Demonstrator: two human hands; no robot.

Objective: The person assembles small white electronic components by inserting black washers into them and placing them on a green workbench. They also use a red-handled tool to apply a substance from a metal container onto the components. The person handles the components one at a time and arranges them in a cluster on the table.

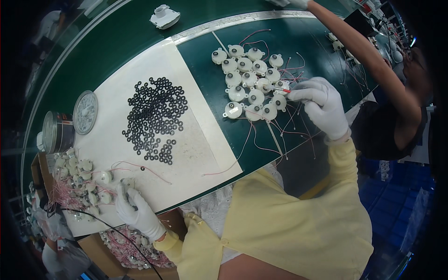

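My right hand [322,103], in a white glove, pinches a thin stick-like tool [283,89] with a red section. Its tip is over a group of small round white motors [255,97] standing on the green tabletop. Many of these carry a dark ring or hub at the centre, and pink and white wires trail from them. At the lower left, my gloved left hand [137,212] is closed on a small white motor [130,182], partly hidden by the fingers. Right beside it lies a heap of similar motors [88,182] with tangled pink wires.
Many small black rings [154,112] are spread on the white sheet [205,140]. A metal can [58,132] and a round lid [86,112] stand at the left. A cardboard box [100,252] of wired parts sits below the table edge. A co-worker's arm [368,53] reaches across at the upper right.
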